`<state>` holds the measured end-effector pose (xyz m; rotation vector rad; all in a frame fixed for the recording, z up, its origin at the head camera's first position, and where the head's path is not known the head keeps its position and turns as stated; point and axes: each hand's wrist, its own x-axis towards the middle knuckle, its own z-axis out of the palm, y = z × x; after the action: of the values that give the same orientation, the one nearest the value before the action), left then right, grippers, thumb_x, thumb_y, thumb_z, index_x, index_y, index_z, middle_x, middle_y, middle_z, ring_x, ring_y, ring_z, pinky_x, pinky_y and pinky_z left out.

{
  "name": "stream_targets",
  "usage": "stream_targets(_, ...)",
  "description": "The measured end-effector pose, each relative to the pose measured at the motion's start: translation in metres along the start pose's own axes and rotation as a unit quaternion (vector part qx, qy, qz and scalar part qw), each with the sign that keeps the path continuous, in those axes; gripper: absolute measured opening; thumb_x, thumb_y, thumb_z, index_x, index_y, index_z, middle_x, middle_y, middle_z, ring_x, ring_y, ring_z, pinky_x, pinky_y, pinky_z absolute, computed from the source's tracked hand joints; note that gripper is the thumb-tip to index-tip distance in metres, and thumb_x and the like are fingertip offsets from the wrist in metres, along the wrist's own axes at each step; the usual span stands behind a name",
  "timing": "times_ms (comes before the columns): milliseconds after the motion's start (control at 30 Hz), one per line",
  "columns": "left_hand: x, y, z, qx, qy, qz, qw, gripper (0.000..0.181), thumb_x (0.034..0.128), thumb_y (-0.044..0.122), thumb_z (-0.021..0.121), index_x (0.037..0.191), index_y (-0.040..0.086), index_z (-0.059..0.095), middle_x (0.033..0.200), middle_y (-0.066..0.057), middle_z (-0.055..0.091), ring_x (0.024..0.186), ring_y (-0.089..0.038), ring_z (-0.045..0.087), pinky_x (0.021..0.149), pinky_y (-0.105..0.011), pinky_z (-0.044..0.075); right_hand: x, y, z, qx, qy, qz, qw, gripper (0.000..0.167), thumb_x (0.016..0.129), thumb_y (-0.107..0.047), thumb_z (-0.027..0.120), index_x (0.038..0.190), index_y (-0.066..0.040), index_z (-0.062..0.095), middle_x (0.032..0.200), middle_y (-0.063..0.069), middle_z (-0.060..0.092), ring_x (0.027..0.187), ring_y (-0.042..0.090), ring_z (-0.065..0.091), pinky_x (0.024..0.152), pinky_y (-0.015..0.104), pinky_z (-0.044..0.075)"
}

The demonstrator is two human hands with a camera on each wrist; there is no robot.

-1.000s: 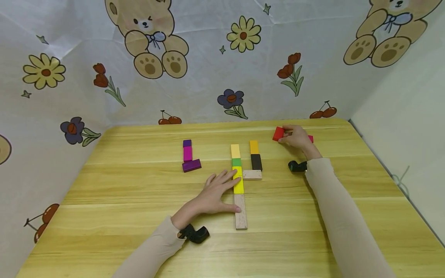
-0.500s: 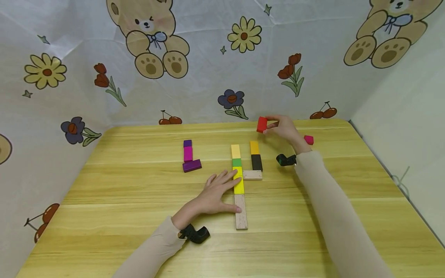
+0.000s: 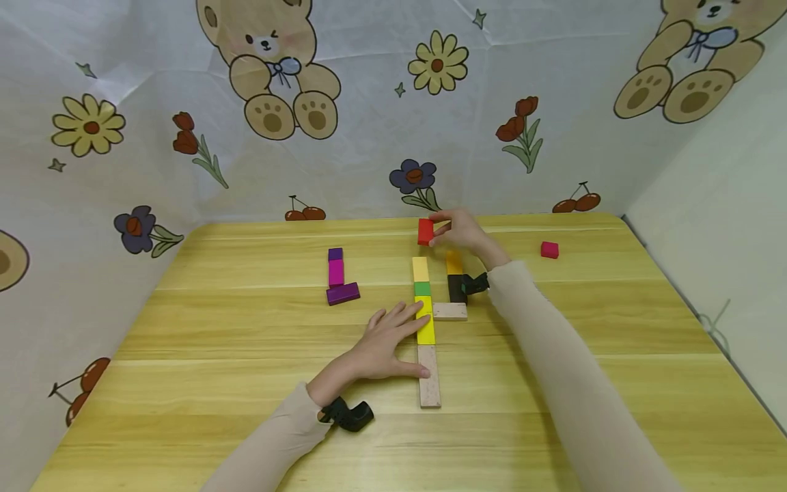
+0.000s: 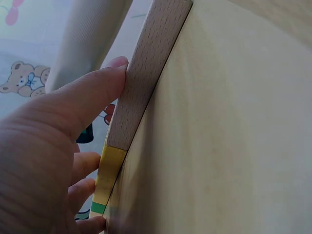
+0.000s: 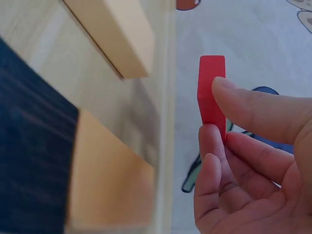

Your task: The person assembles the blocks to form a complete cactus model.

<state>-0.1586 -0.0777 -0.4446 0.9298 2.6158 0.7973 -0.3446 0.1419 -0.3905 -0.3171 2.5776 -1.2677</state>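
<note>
My right hand (image 3: 462, 231) pinches a red block (image 3: 425, 232) between thumb and fingers, above the far end of a line of blocks. In the right wrist view the red block (image 5: 212, 92) is held upright. That line runs toward me: a pale yellow block (image 3: 420, 269), a green block (image 3: 421, 289), a yellow block (image 3: 425, 331) and a plain wood block (image 3: 430, 393). My left hand (image 3: 381, 350) rests with spread fingers on the yellow and plain wood blocks; the left wrist view shows its thumb on the wood block (image 4: 146, 83).
Right of the line lie a short wood block (image 3: 450, 311), a black block (image 3: 456, 290) and an orange block (image 3: 453, 262), partly hidden. Purple (image 3: 343, 294), magenta (image 3: 335, 272) and dark violet (image 3: 335, 254) blocks lie left. A crimson block (image 3: 550, 250) sits far right. A patterned cloth (image 3: 356, 171) hangs behind.
My right hand has carried the red block leftward from the right side to over the line's far end, uncovering the crimson block. My left hand has stayed in place.
</note>
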Motion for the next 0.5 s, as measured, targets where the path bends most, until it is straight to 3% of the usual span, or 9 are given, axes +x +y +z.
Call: stream_targets(500, 0.001, 0.001, 0.0, -0.001, 0.0, 0.001, 1.0, 0.091, 0.0798, 0.057, 0.073, 0.154, 0.023, 0.033, 0.165, 0.005, 0.012, 0.153, -0.027, 0.006, 0.12, -0.057, 0.002, 0.005, 0.001, 0.017, -0.017, -0.045, -0.002, 0.9988, 0.063, 0.083, 0.001, 0.073, 0.141, 0.004, 0.048, 0.145, 0.021, 0.048, 0.114, 0.034, 0.058, 0.1, 0.043, 0.048)
